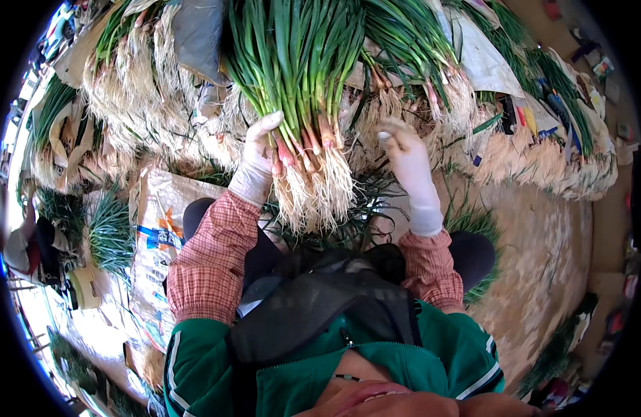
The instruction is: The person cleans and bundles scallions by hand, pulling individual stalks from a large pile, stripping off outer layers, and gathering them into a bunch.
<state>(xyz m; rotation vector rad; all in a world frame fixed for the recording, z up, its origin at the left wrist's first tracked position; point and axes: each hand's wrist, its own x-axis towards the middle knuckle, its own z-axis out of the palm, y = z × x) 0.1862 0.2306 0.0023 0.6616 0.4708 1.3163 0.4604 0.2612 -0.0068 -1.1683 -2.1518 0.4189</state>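
Observation:
In front of me a bunch of green garlic (306, 132) lies with its leaves pointing away. Its pinkish stem bases and long pale roots (313, 191) hang toward my lap. My left hand (260, 142), in a whitish glove, grips the left side of the stems, with its thumb showing across them. Just right of the bunch, apart from it, my right hand (407, 147) is raised in a soiled white glove. Its fingers are curled in; whatever may be between them is hidden.
More rooted bunches (136, 97) are heaped at the far left, and others (452, 83) at the far right. Cut leaves lie below the roots. A printed woven sack (157, 243) is spread by my left arm; bare brown floor (543, 250) lies to the right.

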